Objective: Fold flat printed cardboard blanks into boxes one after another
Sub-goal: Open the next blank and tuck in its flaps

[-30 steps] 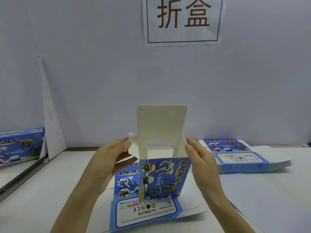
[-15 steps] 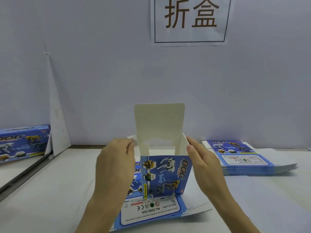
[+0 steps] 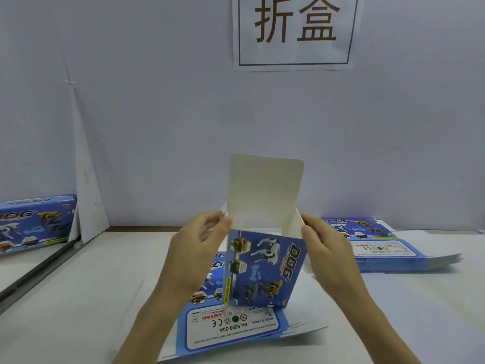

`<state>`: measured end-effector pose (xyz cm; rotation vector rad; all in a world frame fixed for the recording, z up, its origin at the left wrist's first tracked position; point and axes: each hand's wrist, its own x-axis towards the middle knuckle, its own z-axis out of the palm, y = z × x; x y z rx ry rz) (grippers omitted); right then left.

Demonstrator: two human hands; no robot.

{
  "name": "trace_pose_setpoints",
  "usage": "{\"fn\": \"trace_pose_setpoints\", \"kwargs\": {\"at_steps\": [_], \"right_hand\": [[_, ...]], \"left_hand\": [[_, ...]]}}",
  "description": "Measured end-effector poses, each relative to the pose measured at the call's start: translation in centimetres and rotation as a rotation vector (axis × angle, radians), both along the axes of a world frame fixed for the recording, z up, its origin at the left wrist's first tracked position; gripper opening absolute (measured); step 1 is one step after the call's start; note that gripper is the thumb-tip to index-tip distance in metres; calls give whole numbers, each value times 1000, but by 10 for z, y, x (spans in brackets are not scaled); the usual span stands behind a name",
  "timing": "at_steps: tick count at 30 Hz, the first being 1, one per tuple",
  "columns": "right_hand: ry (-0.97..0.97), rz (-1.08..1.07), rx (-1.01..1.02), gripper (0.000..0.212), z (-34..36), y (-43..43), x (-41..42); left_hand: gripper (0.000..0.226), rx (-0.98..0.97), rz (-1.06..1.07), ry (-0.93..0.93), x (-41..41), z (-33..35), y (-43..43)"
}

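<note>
Glossy printed cardboard box (image 3: pixel 265 266), matt plain flap (image 3: pixel 265 187).

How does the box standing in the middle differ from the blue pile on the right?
The upright box stands opened out, white flap raised; the right pile lies flat. The upright box is one piece; the right pile is many sheets. Both show the same blue DOG print.

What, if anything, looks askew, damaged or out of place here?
Nothing stands out. The half-folded box stands upright between the left hand and right hand, with no visible damage; only the stack of blanks at right is slightly fanned.
</note>
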<state>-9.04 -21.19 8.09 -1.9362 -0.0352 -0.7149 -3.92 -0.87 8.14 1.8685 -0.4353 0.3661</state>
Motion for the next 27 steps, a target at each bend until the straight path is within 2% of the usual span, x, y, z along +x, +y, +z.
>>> {"fn": "trace_pose_setpoints", "kwargs": {"at_steps": [3, 4, 5, 6, 9, 11, 12, 15, 18, 21, 23, 25, 27], "right_hand": [[34, 21, 64, 26, 2, -15, 4], [35, 28, 83, 24, 2, -17, 5], [47, 43, 109, 23, 2, -18, 6], [66, 64, 132, 23, 1, -17, 7], [79, 101, 139, 25, -3, -12, 8], [98, 83, 135, 42, -4, -8, 9], [110, 83, 145, 51, -5, -8, 10], [120, 87, 149, 60, -6, -7, 11], [123, 64, 182, 63, -6, -9, 13], [106, 64, 181, 68, -7, -11, 13], [106, 73, 163, 70, -7, -11, 13], [104, 81, 188, 68, -9, -11, 13], [103, 106, 250, 69, -10, -12, 14]], "left_hand": [[118, 121, -214, 172, 12, -12, 4], [132, 147, -232, 195, 14, -20, 2], [133, 144, -244, 216, 16, -26, -1], [122, 130, -259, 237, 19, -33, -5], [58, 162, -252, 264, 27, -49, -11], [25, 188, -212, 185, 28, -52, -9], [16, 174, -176, 140, 29, -52, -6], [15, 95, -148, 119, 29, -52, -4], [36, 118, -218, 178, 30, -51, -3], [19, 205, -144, 120, 31, -54, -2], [9, 188, -87, 84, 30, -56, -3], [9, 146, -143, 98, 27, -54, -5], [24, 125, -248, 154, 26, -52, -5]]}}
